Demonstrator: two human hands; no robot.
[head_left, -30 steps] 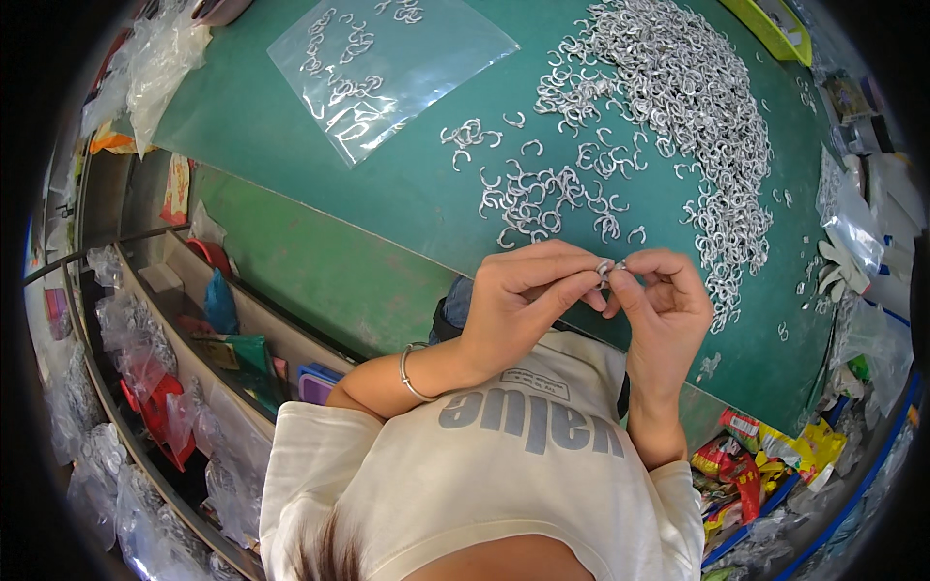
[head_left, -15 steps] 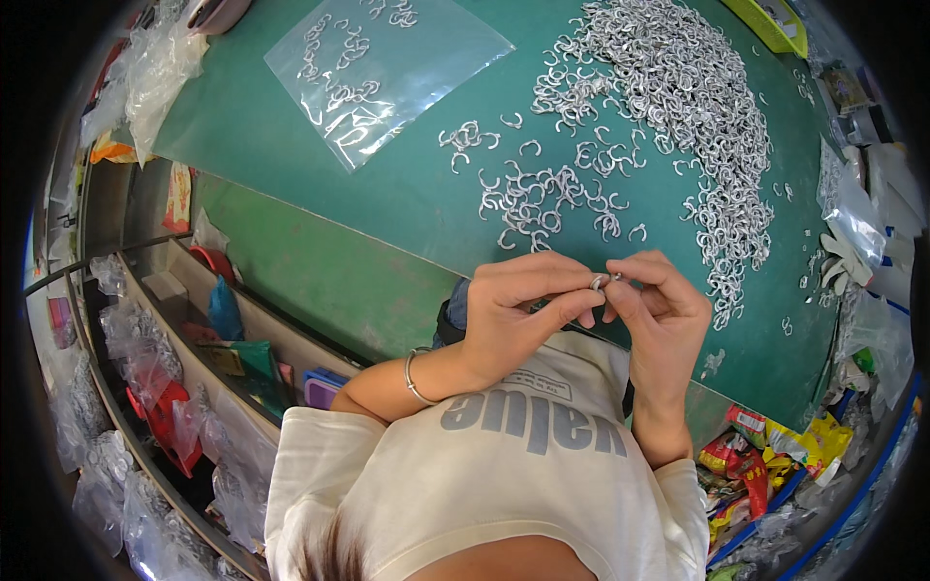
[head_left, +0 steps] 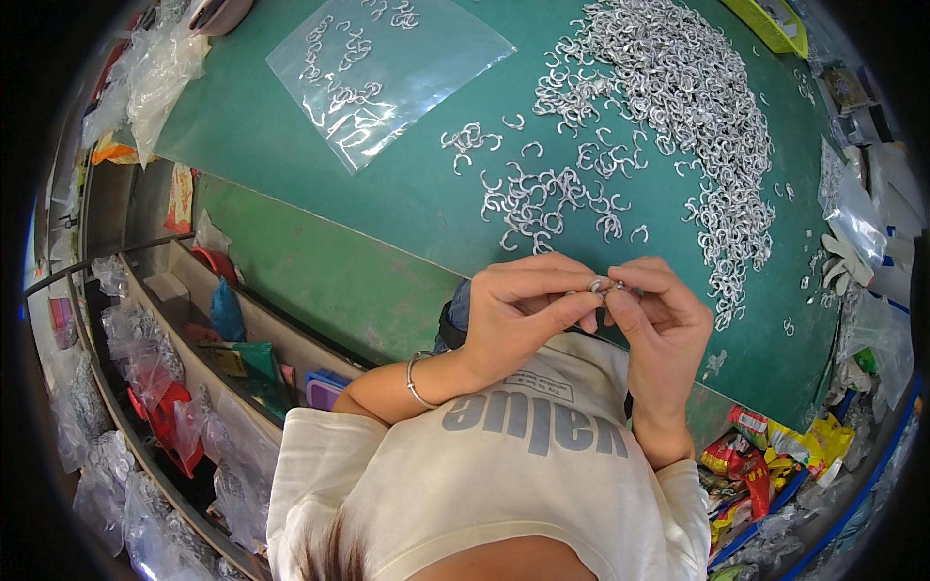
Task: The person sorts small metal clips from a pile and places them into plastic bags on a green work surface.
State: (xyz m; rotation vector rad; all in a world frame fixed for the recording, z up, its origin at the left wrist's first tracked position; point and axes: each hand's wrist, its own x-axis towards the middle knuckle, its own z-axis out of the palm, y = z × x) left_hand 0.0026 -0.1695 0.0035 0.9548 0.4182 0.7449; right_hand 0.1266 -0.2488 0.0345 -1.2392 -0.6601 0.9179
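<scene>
Both my hands meet at the near edge of the green table, fingertips pinched and almost touching. Between the thumb and fingers of my left hand (head_left: 515,312) is a small silver C-shaped ring (head_left: 595,287), mostly covered by the fingertips. My right hand (head_left: 668,324) pinches a tiny silver piece (head_left: 618,285) right beside it; its exact shape is too small to make out. Just beyond the hands lies a loose cluster of silver C-shaped rings (head_left: 542,201). Farther right a large heap of the same rings (head_left: 678,87) spreads over the table.
A clear plastic bag (head_left: 417,73) with several rings on it lies flat at the far left of the green table (head_left: 329,198). A yellow-green basket (head_left: 775,29) stands at the far right. Plastic bags fill the shelf (head_left: 228,363) at left; colourful packets (head_left: 751,465) lie at lower right.
My fingertips have drawn slightly closer together, bringing the two small silver pieces nearer to each other. The rings on the table lie as before.
</scene>
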